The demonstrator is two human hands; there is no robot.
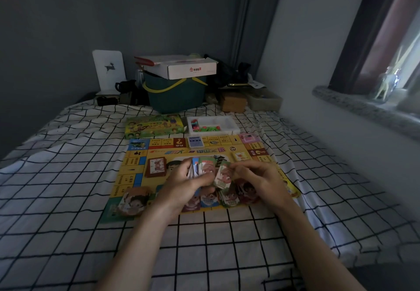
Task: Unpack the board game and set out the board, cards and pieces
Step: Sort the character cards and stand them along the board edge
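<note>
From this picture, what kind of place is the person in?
Probably a bedroom at home. The game board lies on a bed covered with a checked sheet, pushed into a corner beside a window sill, with boxes and a green basket at its far end.

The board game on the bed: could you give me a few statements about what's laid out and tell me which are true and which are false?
1. The board lies unfolded on the checked sheet. True.
2. The left hand holds a stack of cards. True.
3. The right hand rests flat on the sheet, away from the cards. False: it is at the cards, its fingers on one of them.
4. The white tray with coloured pieces sits on the middle of the board. False: it sits beyond the board's far edge.
5. The green game box lies left of the tray. True.
</note>
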